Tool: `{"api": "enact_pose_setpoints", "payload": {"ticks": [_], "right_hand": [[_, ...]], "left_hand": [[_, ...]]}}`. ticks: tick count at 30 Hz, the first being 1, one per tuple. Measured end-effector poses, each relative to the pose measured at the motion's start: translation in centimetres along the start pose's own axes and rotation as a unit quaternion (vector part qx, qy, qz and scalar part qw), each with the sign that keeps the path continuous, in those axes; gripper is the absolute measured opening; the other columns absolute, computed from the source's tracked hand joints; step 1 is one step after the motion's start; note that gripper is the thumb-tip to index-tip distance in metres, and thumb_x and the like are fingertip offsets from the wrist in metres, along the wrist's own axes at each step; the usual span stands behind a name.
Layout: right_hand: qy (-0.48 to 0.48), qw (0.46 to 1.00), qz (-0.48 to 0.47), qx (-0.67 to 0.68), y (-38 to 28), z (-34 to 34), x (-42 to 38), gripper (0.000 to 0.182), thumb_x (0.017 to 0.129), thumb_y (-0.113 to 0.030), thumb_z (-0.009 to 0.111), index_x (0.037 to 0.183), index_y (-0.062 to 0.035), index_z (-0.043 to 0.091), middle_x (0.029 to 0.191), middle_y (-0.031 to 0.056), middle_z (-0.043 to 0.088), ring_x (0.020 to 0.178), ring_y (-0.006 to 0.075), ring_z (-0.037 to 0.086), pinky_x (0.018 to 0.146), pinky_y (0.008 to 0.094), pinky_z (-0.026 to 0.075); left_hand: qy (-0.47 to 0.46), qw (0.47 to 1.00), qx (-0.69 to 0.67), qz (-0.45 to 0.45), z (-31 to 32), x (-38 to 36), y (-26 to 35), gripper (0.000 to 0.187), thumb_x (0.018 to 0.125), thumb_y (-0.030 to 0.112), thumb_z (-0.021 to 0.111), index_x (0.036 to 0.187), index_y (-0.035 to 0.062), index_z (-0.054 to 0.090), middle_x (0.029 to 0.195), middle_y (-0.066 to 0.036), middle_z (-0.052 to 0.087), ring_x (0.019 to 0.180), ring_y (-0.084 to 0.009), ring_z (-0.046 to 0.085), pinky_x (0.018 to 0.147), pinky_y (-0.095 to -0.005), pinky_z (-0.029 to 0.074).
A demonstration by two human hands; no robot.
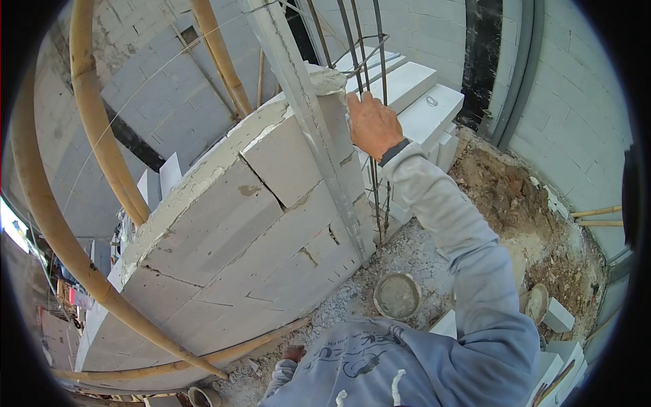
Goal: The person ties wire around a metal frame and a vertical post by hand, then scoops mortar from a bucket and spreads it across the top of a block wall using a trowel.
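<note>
My right hand reaches up to the end of the block wall, beside upright steel bars. Its fingers are bent against the wall's end edge; what they hold, if anything, is hidden behind the hand. Just left of it, a lump of wet mortar lies on the wall top. A pale upright profile stands against the wall face. My left hand hangs low near the wall's foot, mostly covered by my sleeve and body, its fingers not clear.
White blocks are stacked behind the bars. A round bucket of mortar stands on rubble below. Bamboo poles lean on the left. More blocks and a round container lie at lower right.
</note>
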State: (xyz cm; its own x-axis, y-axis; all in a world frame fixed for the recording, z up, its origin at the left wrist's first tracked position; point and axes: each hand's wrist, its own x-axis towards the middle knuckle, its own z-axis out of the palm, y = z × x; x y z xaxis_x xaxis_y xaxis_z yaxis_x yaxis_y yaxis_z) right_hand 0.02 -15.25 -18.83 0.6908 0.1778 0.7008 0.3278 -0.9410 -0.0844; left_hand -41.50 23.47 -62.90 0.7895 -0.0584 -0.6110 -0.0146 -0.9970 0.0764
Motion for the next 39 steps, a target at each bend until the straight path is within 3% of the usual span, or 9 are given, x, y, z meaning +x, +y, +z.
{"api": "enact_pose_setpoints", "payload": {"ticks": [7,10,13,17,23,26,29,33,39], "right_hand": [[-0.038,0.998,-0.038,-0.037,1.3,-0.3,-1.7,0.019,0.079,-0.004,0.055,0.097,-0.0026,0.048,0.083,0.0147,0.056,0.075,0.0271,0.063,0.06,0.0348,0.054],[-0.031,0.994,-0.052,-0.087,2.6,-1.4,-3.7,0.02,0.078,-0.007,0.056,0.096,-0.0028,0.049,0.081,0.0115,0.055,0.071,0.0222,0.062,0.056,0.0296,0.053],[-0.024,0.988,-0.075,-0.133,4.5,-2.8,-6.3,0.02,0.077,-0.009,0.057,0.095,-0.004,0.048,0.078,0.0086,0.053,0.067,0.0175,0.061,0.053,0.0248,0.051],[-0.071,0.99,-0.063,-0.1,6.9,-6.4,-10.2,0.021,0.076,-0.006,0.055,0.095,-0.0052,0.046,0.079,0.0094,0.05,0.069,0.0212,0.061,0.054,0.0295,0.051],[-0.138,0.985,-0.038,0.099,9.7,-8.9,-16.6,0.042,0.07,-0.01,0.064,0.105,0.0039,0.047,0.085,0.0187,0.057,0.072,0.0308,0.06,0.062,0.0394,0.049],[-0.209,0.865,0.05,0.454,8.1,-11.2,-16.4,0.039,0.074,-0.022,0.069,0.099,0.0056,0.056,0.072,0.012,0.054,0.06,0.0189,0.051,0.058,0.0315,0.041],[-0.244,0.808,0.051,0.534,6.8,-13.1,-14.5,0.043,0.074,-0.024,0.071,0.101,0.0051,0.055,0.073,0.0116,0.054,0.061,0.0173,0.051,0.058,0.0306,0.042],[-0.375,0.875,0.064,0.298,5.7,-15.8,-12.9,0.056,0.073,-0.028,0.069,0.111,0.0053,0.047,0.084,0.0192,0.058,0.071,0.0296,0.056,0.068,0.0359,0.044],[-0.354,0.908,-0.082,0.207,-2.6,-23.0,-5.2,0.04,0.067,-0.016,0.067,0.099,0.0033,0.053,0.078,0.0212,0.059,0.074,0.0335,0.059,0.069,0.0379,0.045]], "left_hand": [[-0.044,0.996,-0.068,0.035,0.1,2.0,1.0,0.03,0.085,0.033,0.051,0.098,0.0095,0.063,0.095,-0.017,0.065,0.083,-0.0333,0.063,0.072,-0.0459,0.049],[-0.031,0.926,-0.354,-0.129,-3.0,2.5,3.2,0.03,0.085,0.032,0.05,0.096,0.0072,0.063,0.097,-0.017,0.064,0.084,-0.0318,0.063,0.073,-0.0446,0.049],[0.062,0.952,-0.301,-0.017,-1.9,4.6,1.8,0.019,0.075,0.025,0.06,0.086,0.0102,0.062,0.085,-0.013,0.064,0.083,-0.0327,0.062,0.071,-0.0432,0.049],[0.054,0.996,-0.034,0.059,-4.9,5.1,2.8,0.025,0.087,0.025,0.047,0.092,0.0064,0.063,0.093,-0.012,0.066,0.086,-0.0287,0.063,0.076,-0.04,0.049],[0.002,0.996,-0.077,0.051,-2.8,5.7,2.2,0.025,0.085,0.026,0.047,0.088,0.0061,0.062,0.092,-0.01,0.066,0.085,-0.0278,0.063,0.077,-0.0398,0.048],[-0.056,0.996,-0.048,0.049,-3.7,5.8,2.5,0.023,0.084,0.026,0.049,0.088,0.0065,0.062,0.091,-0.01,0.066,0.084,-0.0277,0.064,0.077,-0.04,0.048],[-0.031,0.994,-0.098,0.046,-1.8,8.7,1.2,0.019,0.08,0.024,0.054,0.088,0.008,0.062,0.087,-0.01,0.066,0.084,-0.0276,0.064,0.076,-0.0405,0.048],[0.14,0.981,-0.022,0.131,-3.5,10.1,1.3,0.015,0.075,0.021,0.06,0.086,0.0099,0.062,0.083,-0.01,0.066,0.084,-0.0285,0.063,0.075,-0.0417,0.049],[0.085,0.981,-0.022,0.171,-2.0,11.1,1.0,0.019,0.077,0.026,0.058,0.088,0.0105,0.062,0.08,-0.014,0.065,0.077,-0.032,0.064,0.066,-0.0439,0.049]]}}
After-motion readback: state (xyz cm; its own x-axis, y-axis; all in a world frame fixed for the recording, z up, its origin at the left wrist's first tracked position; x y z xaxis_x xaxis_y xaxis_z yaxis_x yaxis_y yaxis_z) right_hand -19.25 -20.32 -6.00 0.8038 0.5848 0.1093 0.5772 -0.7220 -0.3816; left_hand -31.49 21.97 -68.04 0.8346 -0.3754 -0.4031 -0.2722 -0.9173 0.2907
